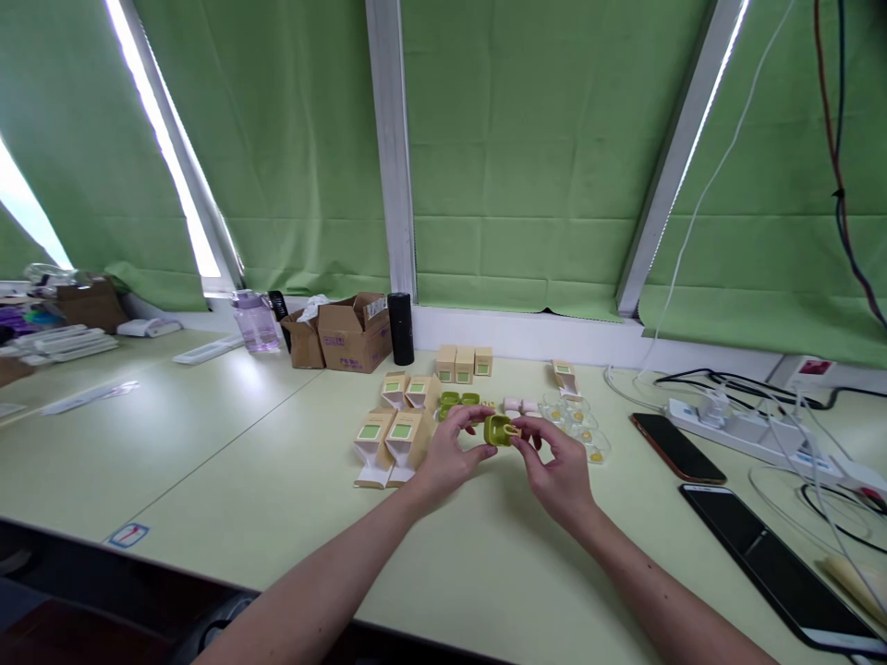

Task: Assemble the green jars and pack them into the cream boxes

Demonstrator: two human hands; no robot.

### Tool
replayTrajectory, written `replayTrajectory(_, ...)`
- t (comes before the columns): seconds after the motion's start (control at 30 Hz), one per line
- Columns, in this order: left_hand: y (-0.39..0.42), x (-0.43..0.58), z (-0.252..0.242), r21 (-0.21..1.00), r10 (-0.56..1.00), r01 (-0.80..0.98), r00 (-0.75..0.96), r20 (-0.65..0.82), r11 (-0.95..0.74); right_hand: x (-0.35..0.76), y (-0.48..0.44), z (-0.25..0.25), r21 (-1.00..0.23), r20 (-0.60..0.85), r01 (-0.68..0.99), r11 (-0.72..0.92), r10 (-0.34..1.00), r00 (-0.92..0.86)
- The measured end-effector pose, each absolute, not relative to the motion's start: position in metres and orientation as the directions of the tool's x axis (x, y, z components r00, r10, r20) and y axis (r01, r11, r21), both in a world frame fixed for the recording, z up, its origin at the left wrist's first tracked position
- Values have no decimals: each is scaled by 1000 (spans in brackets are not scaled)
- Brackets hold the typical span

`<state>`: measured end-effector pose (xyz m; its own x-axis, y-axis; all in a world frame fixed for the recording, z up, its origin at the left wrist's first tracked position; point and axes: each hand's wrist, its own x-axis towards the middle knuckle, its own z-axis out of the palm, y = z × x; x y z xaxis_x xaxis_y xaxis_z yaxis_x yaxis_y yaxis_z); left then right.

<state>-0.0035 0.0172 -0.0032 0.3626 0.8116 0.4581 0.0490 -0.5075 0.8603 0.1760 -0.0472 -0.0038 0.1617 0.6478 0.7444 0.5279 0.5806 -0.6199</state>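
Both my hands meet above the pale green table point(228, 443), pinching a small olive-green case point(500, 430) between them. My left hand point(450, 453) grips its left side with thumb and fingers. My right hand point(558, 466) pinches its right side, where a yellowish part shows. Two more green cases point(457, 400) lie just behind. Small tan boxes with green labels, some with open flaps point(388, 443), lie left of my hands. Three closed ones point(463, 362) stand farther back.
Clear plastic trays with yellow pieces point(578, 427) lie right of my hands. Two phones point(677, 447) point(780, 563), a power strip point(741, 425) and cables fill the right side. Brown cartons point(353, 332), a black cylinder point(400, 328) and a purple bottle point(255, 320) stand by the window.
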Motion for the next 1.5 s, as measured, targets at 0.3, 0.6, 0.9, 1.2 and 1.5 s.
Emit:
replayTrajectory(0.3, 14, -4, -3, 809, 759, 59, 393, 519, -584, 184, -40, -9, -230, 891, 756, 613, 445, -90)
replayTrajectory(0.6, 12, -4, -2, 791, 739, 65, 411, 534, -608, 186, -41, -4, -57, 889, 844, 534, 412, -200)
replayTrajectory(0.9, 12, -5, -1, 778, 728, 76, 418, 542, -623, 184, -40, -7, -13, 886, 858, 513, 404, -228)
replayTrajectory(1.2, 13, -5, -3, 761, 711, 73, 422, 562, -644, 187, -37, -9, -2, 883, 847, 532, 399, -249)
replayTrajectory(1.5, 13, -4, -3, 768, 714, 65, 427, 555, -637, 185, -38, -8, -16, 886, 827, 562, 392, -249)
